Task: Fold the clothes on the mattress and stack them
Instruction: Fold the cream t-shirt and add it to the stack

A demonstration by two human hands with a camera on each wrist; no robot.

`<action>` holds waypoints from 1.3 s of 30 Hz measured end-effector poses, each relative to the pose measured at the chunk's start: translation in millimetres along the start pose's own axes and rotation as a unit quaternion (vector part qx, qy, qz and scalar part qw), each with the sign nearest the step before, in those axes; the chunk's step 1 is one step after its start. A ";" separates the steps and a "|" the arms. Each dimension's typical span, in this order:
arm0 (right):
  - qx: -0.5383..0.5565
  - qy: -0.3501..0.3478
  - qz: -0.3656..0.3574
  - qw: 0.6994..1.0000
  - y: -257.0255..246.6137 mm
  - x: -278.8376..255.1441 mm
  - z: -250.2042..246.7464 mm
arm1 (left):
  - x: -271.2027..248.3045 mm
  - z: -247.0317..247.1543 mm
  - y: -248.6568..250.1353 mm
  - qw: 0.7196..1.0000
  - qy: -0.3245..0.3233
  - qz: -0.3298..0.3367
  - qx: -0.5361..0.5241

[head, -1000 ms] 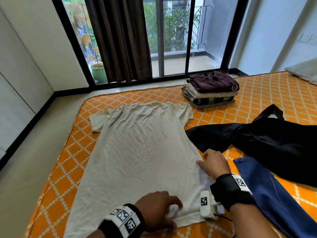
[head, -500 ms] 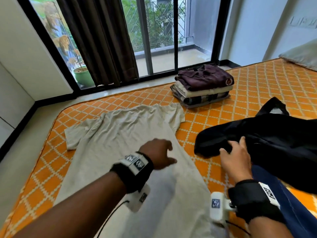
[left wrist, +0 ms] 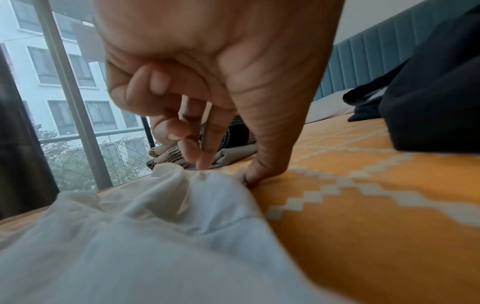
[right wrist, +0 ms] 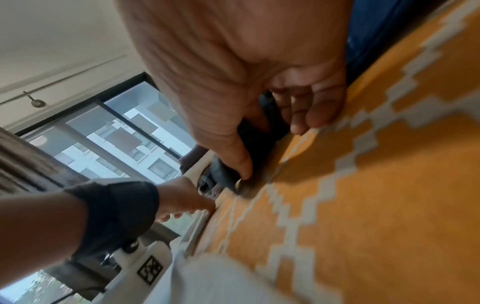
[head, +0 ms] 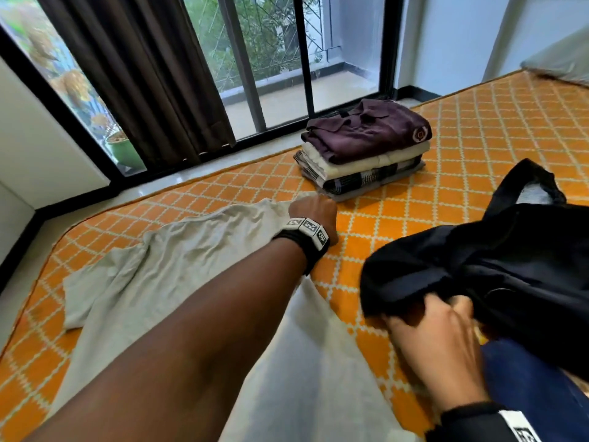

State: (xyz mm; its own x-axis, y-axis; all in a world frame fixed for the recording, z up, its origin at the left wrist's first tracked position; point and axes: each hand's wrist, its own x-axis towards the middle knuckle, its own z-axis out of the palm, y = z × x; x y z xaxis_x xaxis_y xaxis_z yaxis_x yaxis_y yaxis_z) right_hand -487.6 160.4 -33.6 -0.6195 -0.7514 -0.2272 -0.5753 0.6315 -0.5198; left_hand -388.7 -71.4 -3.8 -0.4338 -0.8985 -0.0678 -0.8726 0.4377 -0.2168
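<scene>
Left hand: we see the left hand (head: 314,213) stretched out to the far right shoulder of the pale grey T-shirt (head: 178,282); the left wrist view adds that thumb and fingers (left wrist: 205,144) pinch the bunched cloth (left wrist: 161,216).
Right hand: the right hand (head: 439,342) sits at the black garment (head: 510,275); only the right wrist view shows fingers curled round its edge (right wrist: 259,131).
T-shirt: spread flat on the orange mattress (head: 478,129).
Stack: folded clothes (head: 363,148), maroon shirt on top, just beyond the left hand.
Blue garment: blue cloth (head: 535,387) lies beside the right wrist.
</scene>
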 end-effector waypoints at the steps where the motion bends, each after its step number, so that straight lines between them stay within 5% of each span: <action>1: 0.006 0.014 0.022 1.000 3.3 3.1 -3.7 | 4.0 1.2 1.6 1.000 0.016 0.001 0.003; 6: -0.020 0.040 0.082 0.996 3.4 -1.8 -13.2 | 8.8 -1.0 11.8 0.999 0.049 0.009 -0.002; 9: -0.111 0.018 0.058 0.992 -9.2 -16.3 -17.1 | 1.8 1.0 11.6 0.998 0.062 -0.013 -0.030; 14: -0.063 -0.088 -0.019 0.994 -28.5 -35.9 -0.2 | 6.4 -11.3 -3.4 0.967 0.038 -0.106 -0.227; 16: -0.081 -0.114 -0.048 0.989 -35.7 -43.4 7.3 | 9.1 -21.4 -17.2 0.918 0.024 -0.131 -0.372; 21: -0.085 -0.112 -0.040 0.989 -38.1 -44.4 5.3 | -13.0 -33.3 -60.4 0.673 -0.003 -0.166 -0.721; 27: -0.070 -0.090 -0.042 0.993 -36.2 -44.0 7.3 | -60.1 24.4 -108.1 0.552 0.010 -0.329 -0.766; 29: -0.069 -0.090 -0.044 0.993 -34.5 -42.8 8.7 | -80.8 42.2 -117.9 0.534 -0.017 -0.380 -0.755; 32: -0.068 -0.088 -0.061 0.992 -33.9 -42.9 9.6 | -97.0 50.4 -121.0 0.561 -0.067 -0.411 -0.715; 33: -0.065 -0.085 -0.071 0.992 -34.9 -43.5 9.8 | -97.3 45.4 -119.4 0.601 -0.061 -0.403 -0.687; 34: -0.062 -0.083 -0.082 0.991 -36.0 -44.2 9.9 | -91.9 41.7 -119.3 0.672 -0.047 -0.387 -0.630; 36: -0.055 -0.079 -0.108 0.989 -38.6 -45.2 11.3 | -73.4 33.4 -117.0 0.847 -0.031 -0.325 -0.419; 37: -0.048 -0.077 -0.123 0.988 -39.2 -45.6 12.2 | -63.1 30.3 -113.1 0.900 -0.031 -0.281 -0.331; 39: -0.033 -0.076 -0.156 0.984 -38.8 -46.1 16.2 | -42.1 29.1 -106.3 0.935 -0.051 -0.224 -0.270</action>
State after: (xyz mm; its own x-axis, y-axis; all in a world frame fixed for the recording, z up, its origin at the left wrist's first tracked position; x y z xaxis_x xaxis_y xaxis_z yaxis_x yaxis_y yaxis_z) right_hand -428.1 167.4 -16.2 -0.3231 -0.9277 -0.1871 -0.7615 0.3722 -0.5306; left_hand -271.2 -81.0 -6.2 0.0014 -0.9824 -0.1867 -0.9600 -0.0536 0.2750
